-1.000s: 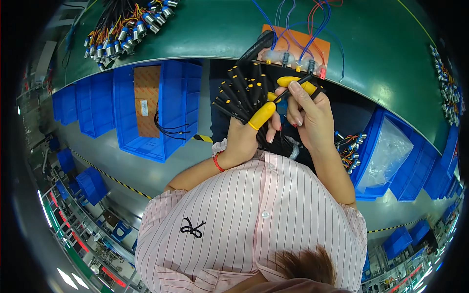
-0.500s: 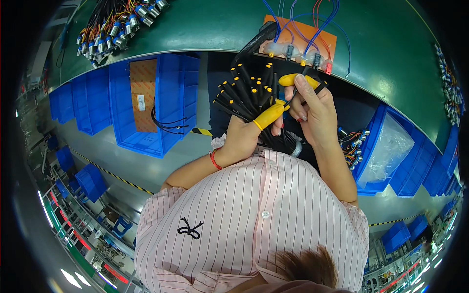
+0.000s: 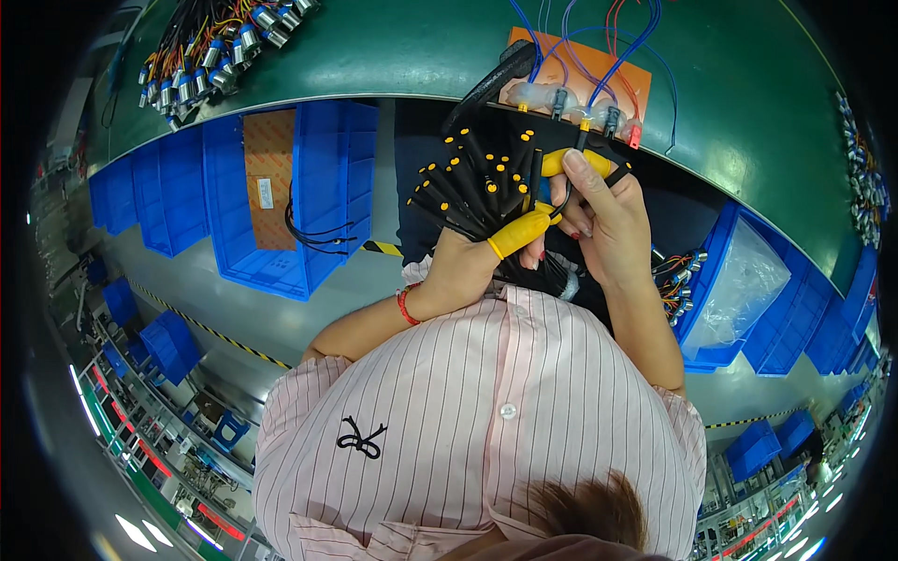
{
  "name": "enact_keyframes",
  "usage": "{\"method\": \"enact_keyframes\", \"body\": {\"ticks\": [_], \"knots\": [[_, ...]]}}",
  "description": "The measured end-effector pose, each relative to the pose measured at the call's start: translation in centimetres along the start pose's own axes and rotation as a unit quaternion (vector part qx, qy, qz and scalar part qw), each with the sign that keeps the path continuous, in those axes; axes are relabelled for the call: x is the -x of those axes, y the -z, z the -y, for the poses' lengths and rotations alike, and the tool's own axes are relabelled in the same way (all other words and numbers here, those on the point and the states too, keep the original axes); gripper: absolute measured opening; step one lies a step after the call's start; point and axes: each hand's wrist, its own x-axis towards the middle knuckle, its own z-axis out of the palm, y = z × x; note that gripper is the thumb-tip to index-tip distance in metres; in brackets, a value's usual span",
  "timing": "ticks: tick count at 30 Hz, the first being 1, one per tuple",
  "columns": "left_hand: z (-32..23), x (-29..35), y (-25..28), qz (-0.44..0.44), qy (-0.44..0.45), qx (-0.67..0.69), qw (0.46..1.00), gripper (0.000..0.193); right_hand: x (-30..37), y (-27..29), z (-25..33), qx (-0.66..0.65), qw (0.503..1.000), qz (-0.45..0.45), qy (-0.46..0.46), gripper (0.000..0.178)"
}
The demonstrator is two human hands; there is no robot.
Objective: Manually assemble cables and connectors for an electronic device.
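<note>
My left hand (image 3: pixel 472 257), a yellow finger cot on its thumb, is closed around a bundle of black cables (image 3: pixel 458 192) whose yellow-tipped ends fan out to the left and upward. My right hand (image 3: pixel 603 206), with a yellow cot on its index finger, pinches a single black cable (image 3: pixel 564 203) between thumb and finger. One black end (image 3: pixel 582 138) rises above that finger to a yellow terminal (image 3: pixel 585 123) on the orange board (image 3: pixel 636 79); whether they touch I cannot tell. Another yellow-tipped end (image 3: pixel 621 172) sticks out at the right. The fingers partly hide the cable.
Blue, purple and red wires (image 3: pixel 625 56) run from the board over the green table (image 3: pixel 393 56). Metal connectors with wires (image 3: pixel 215 65) lie at the far left. Blue bins (image 3: pixel 327 206) stand at the left; another bin (image 3: pixel 706 327) at the right holds a clear plastic bag (image 3: pixel 744 285).
My right hand and the cable in it have shifted slightly down and right relative to the board. The cable stretch between my two hands shows more now. Both hands keep their hold.
</note>
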Motion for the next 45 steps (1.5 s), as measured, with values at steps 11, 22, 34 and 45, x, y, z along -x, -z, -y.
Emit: {"method": "enact_keyframes", "body": {"ticks": [11, 22, 34, 45], "knots": [[-0.3, -0.4, -0.6, 0.012, 0.001, 0.014, 1.0, 0.011, -0.1, 0.1, 0.2, -0.043, 0.999, -0.003, -0.003, 0.028], [-0.1, -0.3, -0.7, 0.01, 0.0, -0.006, 1.0, 0.015, -0.3, -0.2, 0.6, -0.135, 0.99, 0.024, -0.041, 0.034], [-0.3, -0.9, -1.4, -0.027, -0.037, 0.028, 0.999, 0.019, -1.1, -1.2, 1.3, -0.109, 0.994, 0.007, -0.023, 0.037], [-0.1, -0.2, 0.0, -0.059, -0.011, 0.075, 0.995, 0.018, 2.9, -1.1, 0.3, 0.184, 0.981, -0.022, 0.066, 0.033]]}}
